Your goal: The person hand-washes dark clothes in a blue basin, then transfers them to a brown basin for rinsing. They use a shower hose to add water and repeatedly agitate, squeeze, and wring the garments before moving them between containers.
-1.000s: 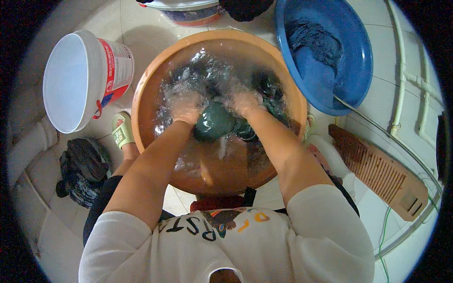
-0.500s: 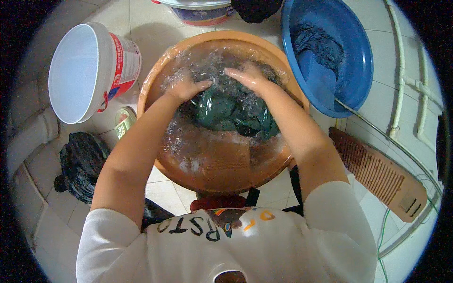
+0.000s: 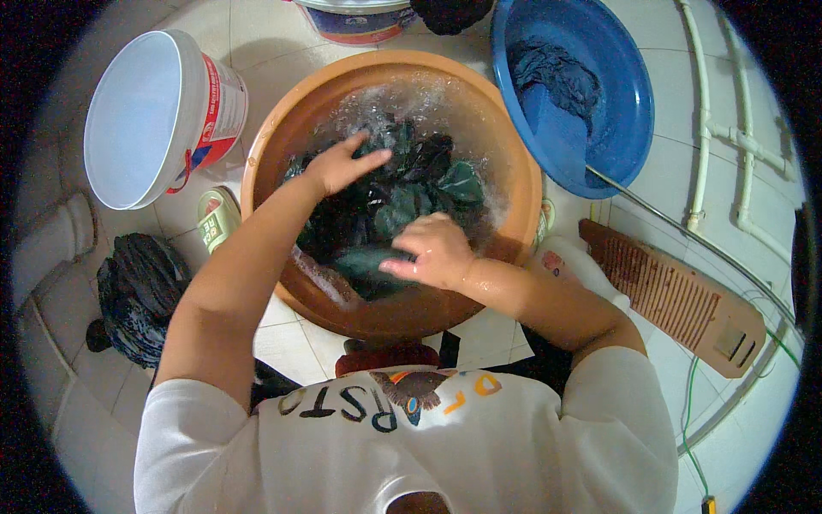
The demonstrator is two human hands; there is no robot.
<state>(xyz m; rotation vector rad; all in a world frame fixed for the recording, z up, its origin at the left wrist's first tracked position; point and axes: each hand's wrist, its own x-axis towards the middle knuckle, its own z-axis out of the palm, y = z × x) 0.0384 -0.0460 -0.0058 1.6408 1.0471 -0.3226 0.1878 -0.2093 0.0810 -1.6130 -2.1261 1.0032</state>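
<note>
Dark green and black wet clothes (image 3: 411,193) lie bunched in foamy water inside a wide orange-brown basin (image 3: 259,171). Over the left part of the clothes is my left hand (image 3: 342,164), its thumb and fingers apart, gripping nothing. My right hand (image 3: 435,253) hovers low over the near side of the clothes, fingers spread loosely and the thumb pointing left. Water shines on its skin. Whether its fingertips touch the cloth is hard to make out.
A blue basin (image 3: 638,103) with dark wet cloth (image 3: 556,77) stands at the far right. A white bucket (image 3: 133,120) leans at the left, above a black cloth heap (image 3: 141,295). To the right lie a brown washboard (image 3: 676,295) and a thin metal pipe (image 3: 685,223).
My right hand has come toward me from the far side of the basin. My left hand has lifted clear of the splashing water, and the clothes have spread left and nearer.
</note>
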